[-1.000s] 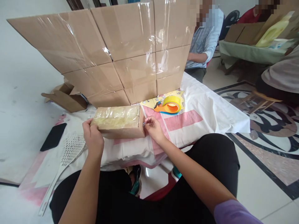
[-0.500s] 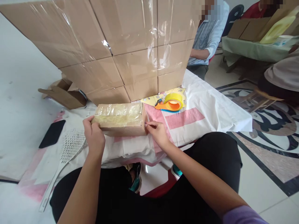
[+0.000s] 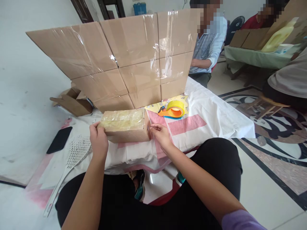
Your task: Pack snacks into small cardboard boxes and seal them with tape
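Note:
A small cardboard box (image 3: 129, 135) lies on the cloth in front of me, its top covered with shiny yellowish tape. My left hand (image 3: 98, 139) is closed around its left end, thumb near the upper edge. At the opposite end my right hand (image 3: 160, 134) has thumb and fingers pinched together, right beside the end face. Whatever sits in that pinch is too small to make out. Behind the box, to the right, a tape dispenser (image 3: 174, 110) with an orange body and a yellow roll rests on the cloth.
A tall taped cardboard panel (image 3: 139, 70) stands behind the box. To the left are an open carton (image 3: 74, 107), a black phone-like slab (image 3: 59, 139) and a white slotted skimmer (image 3: 78, 150). A person in a light blue shirt (image 3: 213, 35) sits beyond the table (image 3: 220, 111).
My view has tilted up, showing more of the room behind the panel. Both hands stay at the box's ends; the right fingers have come slightly away from the end face.

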`<state>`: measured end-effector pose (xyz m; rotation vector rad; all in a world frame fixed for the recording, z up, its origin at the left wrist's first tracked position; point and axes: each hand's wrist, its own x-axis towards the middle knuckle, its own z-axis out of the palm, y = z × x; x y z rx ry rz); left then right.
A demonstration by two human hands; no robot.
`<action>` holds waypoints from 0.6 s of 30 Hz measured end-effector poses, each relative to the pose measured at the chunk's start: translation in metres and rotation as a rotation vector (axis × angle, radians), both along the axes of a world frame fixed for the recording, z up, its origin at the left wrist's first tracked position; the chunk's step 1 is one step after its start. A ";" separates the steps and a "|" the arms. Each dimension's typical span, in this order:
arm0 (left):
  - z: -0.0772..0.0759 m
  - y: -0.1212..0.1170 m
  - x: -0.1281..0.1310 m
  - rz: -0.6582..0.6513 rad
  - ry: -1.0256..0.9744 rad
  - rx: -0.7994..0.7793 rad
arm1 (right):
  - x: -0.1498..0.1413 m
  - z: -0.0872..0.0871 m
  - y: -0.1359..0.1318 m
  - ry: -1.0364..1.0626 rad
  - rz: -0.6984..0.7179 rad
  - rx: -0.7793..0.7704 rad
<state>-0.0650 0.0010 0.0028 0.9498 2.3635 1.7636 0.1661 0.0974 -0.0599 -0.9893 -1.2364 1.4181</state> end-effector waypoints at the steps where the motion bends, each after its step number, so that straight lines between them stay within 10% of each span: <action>1: 0.000 0.000 -0.001 -0.002 0.000 -0.004 | 0.001 0.000 0.002 -0.010 -0.003 -0.004; 6: 0.001 0.000 -0.002 -0.006 -0.015 -0.011 | 0.008 -0.002 0.010 -0.092 0.050 0.006; 12: 0.002 0.002 -0.009 -0.025 -0.056 0.013 | 0.014 -0.006 0.002 -0.388 0.471 0.296; 18: -0.003 0.005 -0.017 -0.074 -0.064 0.068 | 0.003 -0.012 0.004 -0.422 0.415 0.474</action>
